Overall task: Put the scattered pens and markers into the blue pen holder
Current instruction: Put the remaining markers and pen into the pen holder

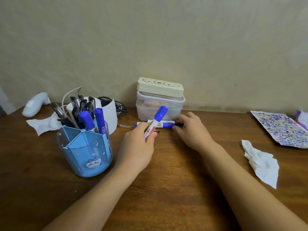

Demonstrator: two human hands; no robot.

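Currently the left hand point(138, 144) is clamped on a blue-capped whiteboard marker point(155, 121), lifted off the counter point(175, 189) just right of the blue pen holder point(86, 152), which stands toward the counter's left side and already carries 2 blue markers point(93, 120) and a cluster of black pens point(80, 105). The held marker's long axis tilts steeply, cap up and leaning toward the back right, white barrel down in the fingers. To seat it well, I would swing it left over the holder, bring it closer to upright, and lower it barrel-first into an open compartment clear of the dividers. The right hand point(190, 129) rests with fingers curled over the cap end of the markers lying on the counter point(160, 125) by the plastic box point(160, 104); these lie roughly parallel to the back edge. Whether it grips them I cannot tell.
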